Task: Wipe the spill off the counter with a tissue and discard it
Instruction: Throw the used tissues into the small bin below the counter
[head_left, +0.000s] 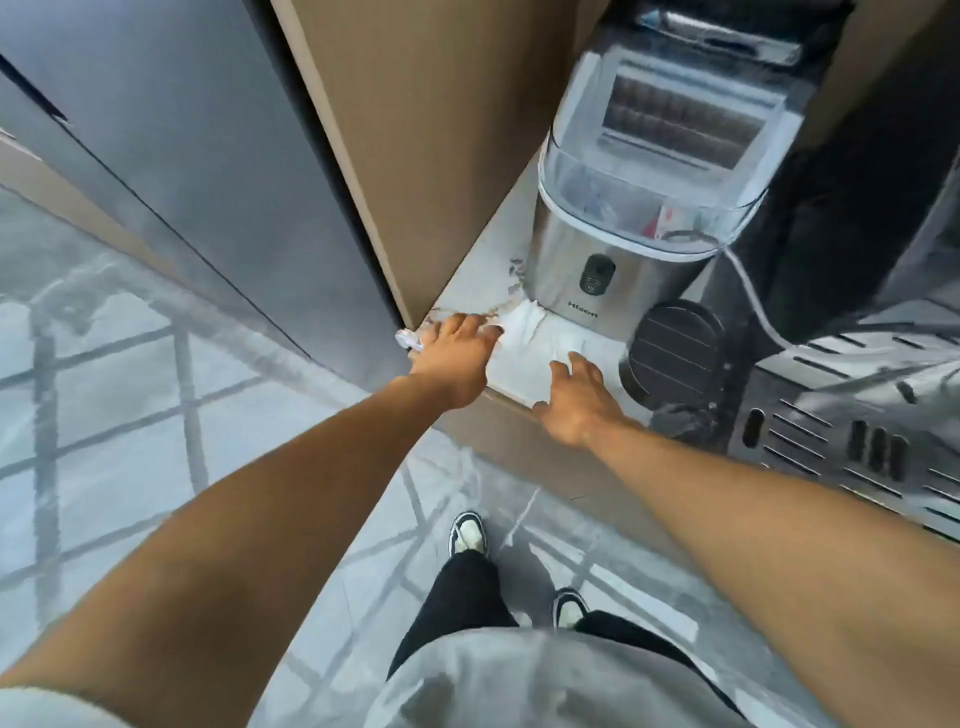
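Observation:
A white tissue (535, 358) lies spread on the pale counter (483, 270), right in front of a steel ice maker (597, 265). Brownish spill marks (511, 283) run along the counter beside the ice maker's left foot and reach the tissue's far edge. My left hand (457, 358) presses on the tissue's bunched left edge, fingertips curled onto it. My right hand (576, 400) rests flat on the tissue's near right corner at the counter's front edge, fingers spread. A small crumpled whitish scrap (410, 340) sticks out by my left thumb.
A tan cabinet side panel (415, 130) walls the counter on the left. A round black slatted part (675, 353) and a dark vented appliance (857, 415) stand to the right, with a white cable (748, 291). Below lie the tiled floor (130, 415) and my shoes.

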